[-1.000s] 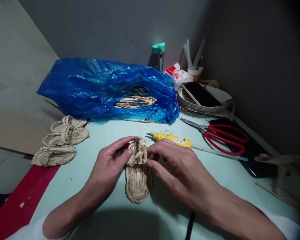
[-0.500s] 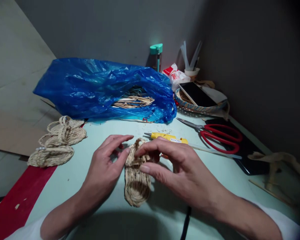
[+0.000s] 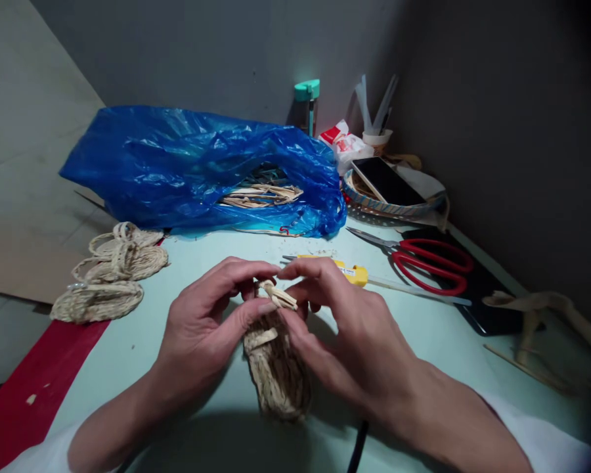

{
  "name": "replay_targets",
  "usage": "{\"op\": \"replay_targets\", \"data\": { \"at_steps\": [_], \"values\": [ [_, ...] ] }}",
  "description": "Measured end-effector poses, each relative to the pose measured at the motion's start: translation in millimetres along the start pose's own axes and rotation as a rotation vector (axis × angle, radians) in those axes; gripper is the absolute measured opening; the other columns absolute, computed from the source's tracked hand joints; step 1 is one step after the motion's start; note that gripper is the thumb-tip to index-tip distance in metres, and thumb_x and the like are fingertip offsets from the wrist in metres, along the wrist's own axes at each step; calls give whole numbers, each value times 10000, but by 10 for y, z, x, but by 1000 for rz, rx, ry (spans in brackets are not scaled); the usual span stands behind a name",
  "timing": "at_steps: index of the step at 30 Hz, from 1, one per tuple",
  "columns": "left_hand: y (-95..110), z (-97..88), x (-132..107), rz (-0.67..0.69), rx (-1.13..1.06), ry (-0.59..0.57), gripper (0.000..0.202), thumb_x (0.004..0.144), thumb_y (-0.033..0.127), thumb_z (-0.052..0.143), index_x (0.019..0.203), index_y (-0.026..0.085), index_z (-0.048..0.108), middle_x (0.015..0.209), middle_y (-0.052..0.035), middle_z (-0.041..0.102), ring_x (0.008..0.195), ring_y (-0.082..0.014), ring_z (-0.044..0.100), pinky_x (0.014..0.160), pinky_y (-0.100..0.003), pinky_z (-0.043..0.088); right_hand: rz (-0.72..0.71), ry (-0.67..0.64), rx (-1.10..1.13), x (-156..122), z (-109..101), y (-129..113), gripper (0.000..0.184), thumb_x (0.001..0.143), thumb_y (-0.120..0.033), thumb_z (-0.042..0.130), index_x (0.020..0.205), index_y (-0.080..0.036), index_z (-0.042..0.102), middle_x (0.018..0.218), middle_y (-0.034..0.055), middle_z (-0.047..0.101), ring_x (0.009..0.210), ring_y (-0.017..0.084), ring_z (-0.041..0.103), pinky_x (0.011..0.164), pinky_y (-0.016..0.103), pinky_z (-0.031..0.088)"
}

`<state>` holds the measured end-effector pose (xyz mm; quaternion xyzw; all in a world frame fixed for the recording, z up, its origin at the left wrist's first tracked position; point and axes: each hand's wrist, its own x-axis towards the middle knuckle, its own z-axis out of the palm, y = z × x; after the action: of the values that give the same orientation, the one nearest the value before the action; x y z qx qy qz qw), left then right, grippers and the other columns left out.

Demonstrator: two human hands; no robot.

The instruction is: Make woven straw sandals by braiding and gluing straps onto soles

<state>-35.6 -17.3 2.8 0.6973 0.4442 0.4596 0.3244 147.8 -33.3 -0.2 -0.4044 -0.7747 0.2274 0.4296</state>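
A small woven straw sandal (image 3: 282,384) is tilted up between my hands over the pale green table, its toe end raised. My left hand (image 3: 209,322) is closed on the toe end, thumb pressed near a pale knot of straw strands (image 3: 280,297). From the other side my right hand (image 3: 352,335) pinches the same toe end, thumb and fingers against the strands. Some fingertips are hidden behind the sandal. Just beyond my right hand lies a yellow glue gun (image 3: 359,274) with a clear glue stick, partly covered by that hand.
Red-handled scissors (image 3: 431,266) rest on a dark flat object at right, near loose straw strips (image 3: 532,315). Behind stand a blue plastic bag (image 3: 177,171) of straw and a basket (image 3: 404,209) bearing a phone (image 3: 387,180). Several straw sandals (image 3: 101,302) lie at left.
My right hand has moved in to meet the left at the sandal's toe. The sandal is now lifted and tilted, and the knot of strands shows between my thumbs.
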Motion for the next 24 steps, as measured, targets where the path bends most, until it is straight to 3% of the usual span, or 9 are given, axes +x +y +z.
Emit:
{"op": "replay_targets", "data": {
  "at_steps": [4,8,12,17,20,24],
  "values": [
    [-21,7,-10,89,54,14,211,873,167,702,940,358,764,895,42,712,892,-148,648,783,-240,501,-138,110,-253,-43,68,36,36,938,-153,528,951,-186,529,826,22,661,740,148,637,694,267,484],
    [-30,33,-5,136,110,38,194,863,151,710,891,335,765,840,35,711,820,-153,651,754,-268,495,-188,142,-317,-53,120,76,138,951,-140,523,826,-192,553,685,10,623,636,145,580,623,266,442],
    [-44,62,-17,188,172,64,221,855,128,710,887,336,779,855,30,741,828,-168,681,778,-286,508,-224,86,-350,-57,114,87,163,933,-92,496,816,-173,577,667,16,586,619,147,518,602,265,404],
    [-69,63,-88,260,209,50,363,860,91,681,1038,400,750,955,63,765,871,-161,697,832,-277,503,-313,64,-433,-36,73,34,210,912,-45,450,778,-142,579,616,12,513,588,164,426,587,303,357],
    [-41,47,-94,265,255,51,274,846,145,685,983,371,758,936,57,761,809,-161,693,813,-274,507,-397,45,-473,-22,44,21,195,901,-44,438,792,-130,575,635,10,507,563,160,404,582,314,346],
    [-42,14,-53,291,245,103,234,807,168,703,911,366,773,891,56,752,798,-178,687,799,-283,513,-390,46,-502,-21,21,44,173,911,-59,406,872,-121,562,694,30,557,594,173,451,621,317,384]
  ]
}}
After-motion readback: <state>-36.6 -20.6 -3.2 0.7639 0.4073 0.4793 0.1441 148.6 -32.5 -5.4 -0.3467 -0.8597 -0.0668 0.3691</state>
